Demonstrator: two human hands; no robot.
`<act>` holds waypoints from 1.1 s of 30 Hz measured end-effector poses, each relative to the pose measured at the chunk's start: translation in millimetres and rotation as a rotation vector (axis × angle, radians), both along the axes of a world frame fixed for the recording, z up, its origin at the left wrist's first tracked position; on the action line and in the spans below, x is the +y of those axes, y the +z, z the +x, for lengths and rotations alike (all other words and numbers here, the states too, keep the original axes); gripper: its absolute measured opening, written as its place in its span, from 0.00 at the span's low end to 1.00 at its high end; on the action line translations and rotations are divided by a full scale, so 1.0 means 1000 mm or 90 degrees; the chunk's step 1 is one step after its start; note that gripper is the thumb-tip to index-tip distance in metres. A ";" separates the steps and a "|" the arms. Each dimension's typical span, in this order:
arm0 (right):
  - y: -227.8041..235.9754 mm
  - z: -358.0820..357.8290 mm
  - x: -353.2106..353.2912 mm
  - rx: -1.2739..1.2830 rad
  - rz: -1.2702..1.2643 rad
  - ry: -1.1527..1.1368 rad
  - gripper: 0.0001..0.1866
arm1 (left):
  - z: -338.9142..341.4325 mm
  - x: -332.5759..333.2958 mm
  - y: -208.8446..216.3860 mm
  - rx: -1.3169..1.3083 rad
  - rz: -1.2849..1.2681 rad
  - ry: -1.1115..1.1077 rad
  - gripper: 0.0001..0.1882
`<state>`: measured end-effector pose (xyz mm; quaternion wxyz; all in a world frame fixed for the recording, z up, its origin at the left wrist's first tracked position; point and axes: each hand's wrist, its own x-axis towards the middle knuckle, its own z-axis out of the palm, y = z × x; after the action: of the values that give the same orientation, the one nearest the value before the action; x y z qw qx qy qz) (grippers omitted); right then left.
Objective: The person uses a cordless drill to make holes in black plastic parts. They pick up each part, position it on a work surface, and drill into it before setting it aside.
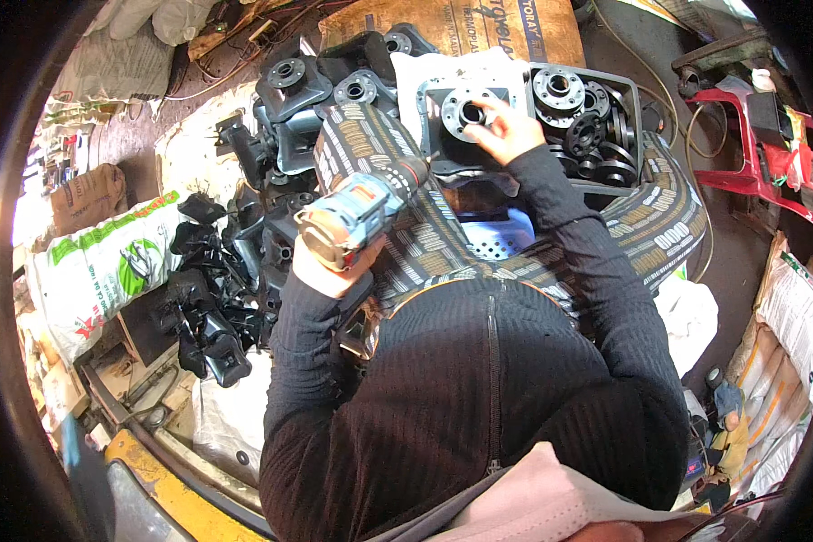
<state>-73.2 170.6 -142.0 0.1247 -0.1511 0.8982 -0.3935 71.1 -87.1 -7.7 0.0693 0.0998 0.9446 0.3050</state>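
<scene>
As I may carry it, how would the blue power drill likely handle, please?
The power drill is probably stiff, given its hard casing, and perhaps nose-heavy, as its front juts past the left hand. Its rounded body might roll.

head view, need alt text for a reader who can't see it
The left hand grips a drill while the right hand is at a round metal flange. A bin of similar rings stands at right; dark parts lie piled at left.
</scene>
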 end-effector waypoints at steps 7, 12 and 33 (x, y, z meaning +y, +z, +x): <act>0.005 0.032 0.004 -0.707 -1.034 -0.183 0.28 | -0.015 0.037 0.031 -0.141 0.227 0.074 0.24; 0.015 0.043 -0.007 -0.768 -1.237 -0.134 0.27 | -0.017 0.045 0.033 -0.202 0.296 0.080 0.27; 0.016 0.054 -0.015 -0.511 -1.116 -0.171 0.27 | -0.014 0.047 0.026 -0.163 0.217 0.031 0.30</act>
<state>-18.9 155.3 -125.7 0.2189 0.0584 0.1872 -0.9558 56.9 -40.3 18.5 0.1631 0.0477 0.8650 0.4721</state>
